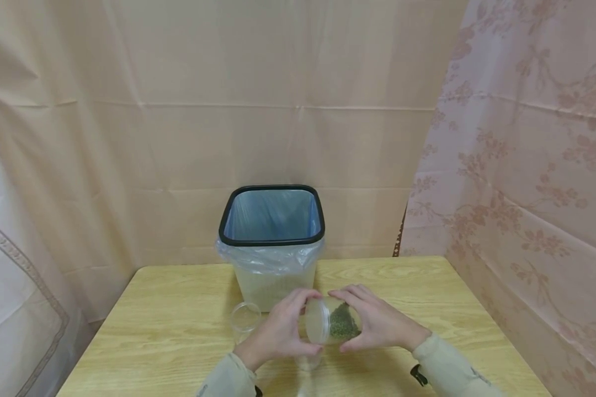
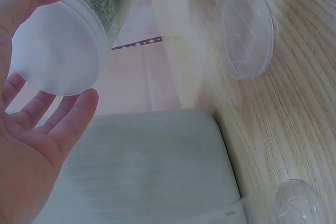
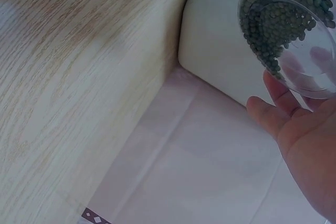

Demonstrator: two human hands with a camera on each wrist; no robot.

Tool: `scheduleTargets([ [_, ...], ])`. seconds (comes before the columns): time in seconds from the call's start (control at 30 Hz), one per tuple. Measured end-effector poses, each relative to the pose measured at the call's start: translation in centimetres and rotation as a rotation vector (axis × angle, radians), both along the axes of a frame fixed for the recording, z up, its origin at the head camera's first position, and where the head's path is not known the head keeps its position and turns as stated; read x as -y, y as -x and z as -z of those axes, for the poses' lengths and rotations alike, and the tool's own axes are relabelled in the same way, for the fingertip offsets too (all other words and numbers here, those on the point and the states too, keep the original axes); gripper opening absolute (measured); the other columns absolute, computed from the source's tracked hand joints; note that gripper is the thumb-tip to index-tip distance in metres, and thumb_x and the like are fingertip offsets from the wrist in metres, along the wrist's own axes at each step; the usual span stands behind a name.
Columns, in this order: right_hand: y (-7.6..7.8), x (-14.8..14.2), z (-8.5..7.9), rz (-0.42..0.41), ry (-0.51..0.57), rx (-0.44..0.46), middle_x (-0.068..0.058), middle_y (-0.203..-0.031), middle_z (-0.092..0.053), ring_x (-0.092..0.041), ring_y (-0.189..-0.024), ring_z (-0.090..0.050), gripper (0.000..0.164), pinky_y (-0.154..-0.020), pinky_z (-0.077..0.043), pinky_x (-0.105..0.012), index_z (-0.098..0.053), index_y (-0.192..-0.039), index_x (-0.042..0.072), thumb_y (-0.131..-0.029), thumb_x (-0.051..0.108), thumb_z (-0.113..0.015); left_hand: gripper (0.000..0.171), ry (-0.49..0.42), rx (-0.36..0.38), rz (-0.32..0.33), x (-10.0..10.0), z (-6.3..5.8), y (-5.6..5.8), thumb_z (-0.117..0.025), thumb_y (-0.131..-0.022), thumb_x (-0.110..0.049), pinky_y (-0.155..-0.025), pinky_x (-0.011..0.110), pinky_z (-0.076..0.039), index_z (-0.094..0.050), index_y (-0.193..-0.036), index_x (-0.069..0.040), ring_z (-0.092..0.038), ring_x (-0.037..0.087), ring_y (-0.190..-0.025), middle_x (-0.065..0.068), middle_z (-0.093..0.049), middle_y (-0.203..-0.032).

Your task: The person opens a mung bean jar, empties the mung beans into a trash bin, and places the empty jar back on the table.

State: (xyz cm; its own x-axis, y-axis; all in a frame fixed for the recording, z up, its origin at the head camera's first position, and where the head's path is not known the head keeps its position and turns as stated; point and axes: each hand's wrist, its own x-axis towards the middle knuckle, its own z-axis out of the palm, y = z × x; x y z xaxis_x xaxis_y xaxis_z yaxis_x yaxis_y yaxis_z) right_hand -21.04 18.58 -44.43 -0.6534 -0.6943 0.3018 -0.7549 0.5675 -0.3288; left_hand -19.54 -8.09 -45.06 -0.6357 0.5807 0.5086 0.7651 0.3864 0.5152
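Note:
A clear plastic jar of small green beans is held on its side above the table, between both hands. My left hand grips the jar's whitish lid by its rim, thumb on one side and fingers on the other. My right hand holds the jar near its base, thumb below and fingers above in the head view. The beans are heaped against one side of the jar. Below the hands, a round translucent plastic piece rests on the table.
A bin with a black rim and a plastic bag liner stands behind the hands, at the table's back edge. An uncovered clear plastic jar is left of the left hand. Curtains surround the wooden table.

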Motion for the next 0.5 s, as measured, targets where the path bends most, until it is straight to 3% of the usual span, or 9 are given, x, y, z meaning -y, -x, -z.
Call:
scheduleTargets([
  [0.33,-0.24,-0.08,0.05,0.016,-0.003,0.024,0.008,-0.135,-0.050,-0.015,-0.124,-0.049,0.104,-0.097,-0.052,-0.046,-0.044,-0.151,0.017,-0.065,0.049,-0.093,0.088,0.008,0.043,0.011,-0.01,-0.23,-0.08,-0.095,-0.064,-0.023,-0.088,0.025,-0.055,-0.048,-0.137,-0.009,-0.057,0.014,-0.114,0.000,-0.055,-0.131],
  [0.5,-0.32,-0.06,0.06,0.019,0.003,0.013,0.008,-0.134,-0.050,-0.015,-0.123,-0.049,0.104,-0.096,-0.052,-0.046,-0.045,-0.150,0.017,-0.064,0.048,-0.094,0.089,0.007,0.057,0.007,-0.04,-0.39,-0.11,-0.095,-0.064,-0.022,-0.088,0.029,-0.056,-0.048,-0.137,-0.008,-0.058,0.015,-0.114,0.000,-0.055,-0.131],
])
